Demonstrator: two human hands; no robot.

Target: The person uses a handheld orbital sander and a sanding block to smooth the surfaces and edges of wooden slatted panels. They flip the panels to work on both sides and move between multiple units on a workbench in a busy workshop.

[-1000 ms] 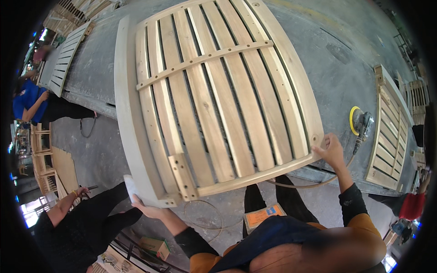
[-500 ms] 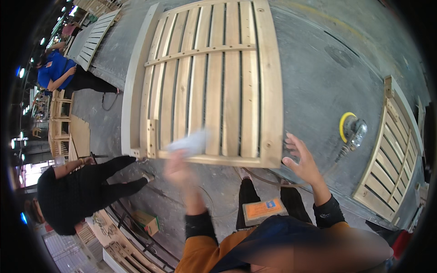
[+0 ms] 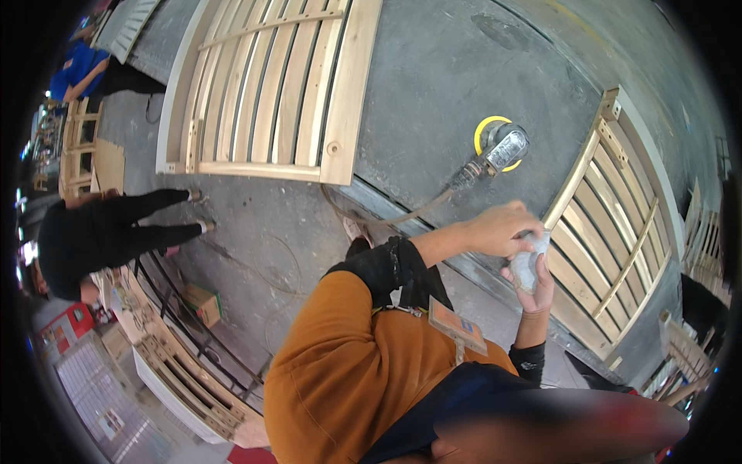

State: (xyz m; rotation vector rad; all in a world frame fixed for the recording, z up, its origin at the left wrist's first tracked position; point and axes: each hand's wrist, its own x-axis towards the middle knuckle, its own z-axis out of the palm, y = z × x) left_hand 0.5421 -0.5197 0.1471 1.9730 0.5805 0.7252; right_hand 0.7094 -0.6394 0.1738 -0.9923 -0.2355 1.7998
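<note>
The pale sheet [image 3: 525, 268] sits between both hands, before the right slatted panel [image 3: 599, 313]; I have the left hand [image 3: 498, 230] pinching its upper edge while the right hand [image 3: 535, 288] grips it lower down, seemingly to steady it. Beyond, I see the sander [image 3: 504, 148] resting on the grey table [image 3: 437, 85], apparently parked clear of the panel.

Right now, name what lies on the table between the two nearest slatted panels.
The head view shows a yellow-rimmed sander and part of its hose between the left panel and the right panel.
</note>
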